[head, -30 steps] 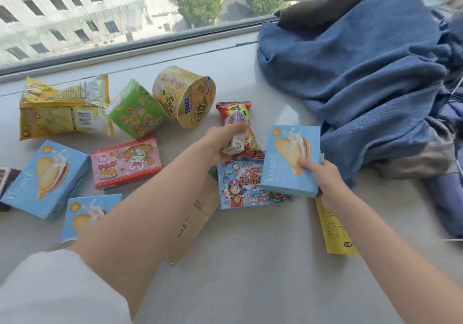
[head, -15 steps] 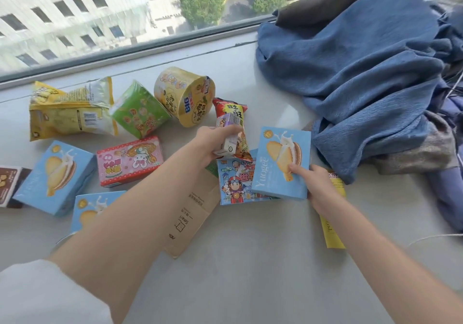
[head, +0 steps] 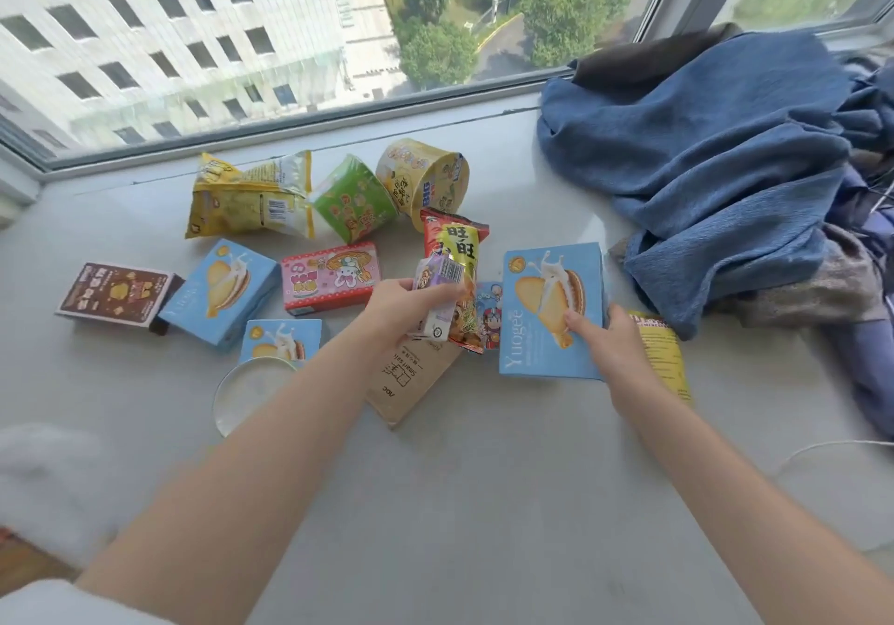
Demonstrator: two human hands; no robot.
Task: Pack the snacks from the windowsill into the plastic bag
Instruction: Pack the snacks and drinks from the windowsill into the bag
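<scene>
While left hand [head: 401,305] grips packets [head: 447,286], right hand [head: 614,344] holds box [head: 549,310].

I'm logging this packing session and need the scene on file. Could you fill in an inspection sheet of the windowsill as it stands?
Surface: pale grey windowsill, snacks spread across it.
Job's things: three light blue biscuit boxes, one at right; pink box; brown box; yellow bag; green cup and yellow cup, both on their sides. No plastic bag seen.
Clutter: blue cloth heap; brown paper packet; yellow leaflet; round clear lid.
Hands: left hand grips a small purple-white carton with a red packet; right hand holds the right blue box.
Cables: thin white cable.
Surroundings: window, building, trees.
</scene>
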